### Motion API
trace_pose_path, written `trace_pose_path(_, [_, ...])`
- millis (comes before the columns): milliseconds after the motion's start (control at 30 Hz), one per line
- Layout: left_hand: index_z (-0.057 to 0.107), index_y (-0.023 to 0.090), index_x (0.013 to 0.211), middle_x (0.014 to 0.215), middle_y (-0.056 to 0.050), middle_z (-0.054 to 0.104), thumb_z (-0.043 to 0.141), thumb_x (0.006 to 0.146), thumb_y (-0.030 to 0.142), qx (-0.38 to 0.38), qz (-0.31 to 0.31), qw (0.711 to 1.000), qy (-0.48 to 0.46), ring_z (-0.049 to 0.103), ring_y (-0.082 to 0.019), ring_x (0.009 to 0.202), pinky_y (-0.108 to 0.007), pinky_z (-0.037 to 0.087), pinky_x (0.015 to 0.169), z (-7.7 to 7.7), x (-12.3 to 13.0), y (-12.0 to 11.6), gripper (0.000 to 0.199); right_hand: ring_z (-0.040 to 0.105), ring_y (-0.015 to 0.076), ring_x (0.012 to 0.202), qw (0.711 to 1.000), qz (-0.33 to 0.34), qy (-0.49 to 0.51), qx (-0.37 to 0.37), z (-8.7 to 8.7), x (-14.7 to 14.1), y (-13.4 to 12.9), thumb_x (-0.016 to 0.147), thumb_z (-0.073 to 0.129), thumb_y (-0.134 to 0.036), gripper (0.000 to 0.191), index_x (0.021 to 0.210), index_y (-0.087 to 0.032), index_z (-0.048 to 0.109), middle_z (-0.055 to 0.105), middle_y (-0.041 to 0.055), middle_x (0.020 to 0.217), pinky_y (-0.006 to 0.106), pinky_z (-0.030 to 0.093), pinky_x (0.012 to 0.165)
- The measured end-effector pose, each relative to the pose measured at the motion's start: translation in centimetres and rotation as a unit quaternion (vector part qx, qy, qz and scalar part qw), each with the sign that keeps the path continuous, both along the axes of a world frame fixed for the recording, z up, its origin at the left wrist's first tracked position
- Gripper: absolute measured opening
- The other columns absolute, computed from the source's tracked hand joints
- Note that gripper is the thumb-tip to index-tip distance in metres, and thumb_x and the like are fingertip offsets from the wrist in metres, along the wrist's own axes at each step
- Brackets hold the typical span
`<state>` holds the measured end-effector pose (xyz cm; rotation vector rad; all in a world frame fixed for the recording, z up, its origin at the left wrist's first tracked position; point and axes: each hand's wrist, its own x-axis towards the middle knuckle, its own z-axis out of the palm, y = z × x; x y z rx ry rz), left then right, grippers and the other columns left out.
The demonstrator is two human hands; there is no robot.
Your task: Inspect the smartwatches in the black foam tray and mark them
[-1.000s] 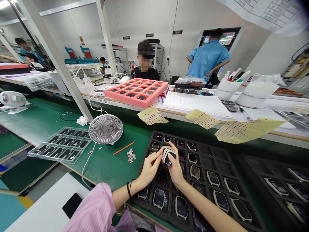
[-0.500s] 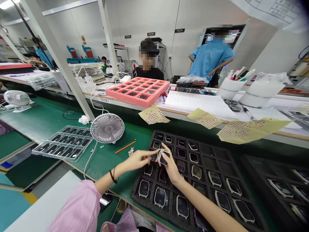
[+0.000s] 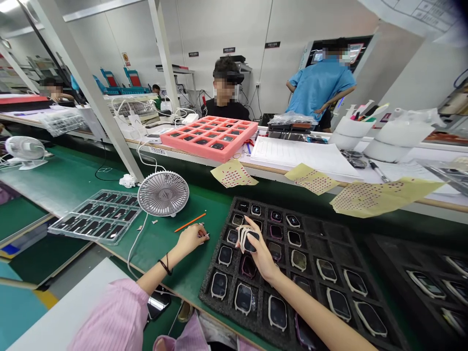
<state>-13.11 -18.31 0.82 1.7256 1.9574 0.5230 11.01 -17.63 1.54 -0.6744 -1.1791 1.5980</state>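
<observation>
right hand (image 3: 259, 258): closed around the watch body (image 3: 250, 242), fingers wrapped over its dark face, held up just above the foam tray (image 3: 209, 287).

left hand (image 3: 189, 240): apart from the right, low over the green bench (image 3: 161, 253), fingertips pinched narrow at the small scraps (image 3: 202, 235); whether they hold one, cannot tell.

watch body: in the right hand, white striped strips around its edge. Judged light and stiff, but the face looks slick and easily scuffed; best taken by the sides, not the face.

scraps: tiny, light, likely to stick to fingers or scatter; partly hidden by the fingers.

foam tray: black, with rows of cells; many hold watch bodies (image 3: 243, 299), some look vacant at the far right.

around: orange pen (image 3: 190, 222) just beyond the left hand; fan (image 3: 163, 193) and clear tray (image 3: 93, 217) further left; yellow dotted sheets (image 3: 234, 174) on the far edge.

in the way: white fan cable (image 3: 137, 248) on the bench, near the left forearm; phone (image 3: 158, 303) near the bench edge.
</observation>
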Motion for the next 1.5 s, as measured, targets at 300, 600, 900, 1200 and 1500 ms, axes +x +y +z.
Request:
trace_pose_path(300, [0.070,0.014,0.070,0.071,-0.006,0.070,0.073,0.067,0.044,0.079,0.002,0.935,-0.346,0.058,-0.015,0.062,-0.024,0.043,0.059,4.5,6.0,-1.1,0.030,0.060,0.0158,0.071,0.998,0.026,0.046,-0.041,1.0,0.0,-0.4,0.086,0.055,-0.041,0.054,0.137,-0.031,0.040,0.060,0.0038,0.110,0.029,0.045,0.060])
trace_pose_path(600, [0.070,0.013,0.064,0.062,-0.005,0.069,0.075,0.064,0.044,0.047,0.000,0.899,-0.436,0.052,-0.012,0.055,-0.024,0.041,0.056,6.2,9.2,-1.9,0.031,0.059,0.0202,0.094,1.000,-0.004,-0.012,-0.016,0.6,0.4,-0.4,0.085,0.054,-0.045,0.055,0.137,-0.034,0.041,0.058,0.0018,0.114,0.036,0.048,0.083])
trace_pose_path(900, [0.066,0.013,0.060,0.055,-0.002,0.064,0.076,0.061,0.047,0.011,-0.017,0.904,-0.426,0.050,-0.009,0.049,-0.021,0.037,0.050,5.8,9.1,-1.7,0.035,0.048,0.0225,0.120,0.992,-0.053,-0.087,0.072,0.4,0.6,-0.5,0.086,0.053,-0.045,0.054,0.138,-0.030,0.043,0.054,0.0029,0.126,0.042,0.027,0.110])
trace_pose_path(1200, [0.074,0.014,0.071,0.064,-0.005,0.069,0.070,0.071,0.044,-0.124,-0.204,0.906,-0.349,0.059,-0.013,0.058,-0.020,0.040,0.048,7.8,6.5,-1.1,0.030,0.053,0.0229,0.113,0.995,0.051,-0.074,0.040,0.9,0.7,-0.2,0.083,0.057,-0.046,0.050,0.130,-0.029,0.053,0.059,0.0033,0.120,0.041,0.037,0.103])
trace_pose_path(1500, [0.060,0.014,0.049,0.045,0.001,0.059,0.078,0.056,0.050,-0.149,-0.101,0.879,-0.442,0.049,-0.007,0.037,-0.018,0.032,0.039,4.5,8.0,-1.8,0.041,0.059,0.0216,0.092,0.993,0.109,-0.031,0.027,1.5,0.9,-1.0,0.081,0.059,-0.048,0.052,0.129,-0.028,0.054,0.062,0.0040,0.111,0.035,0.049,0.080])
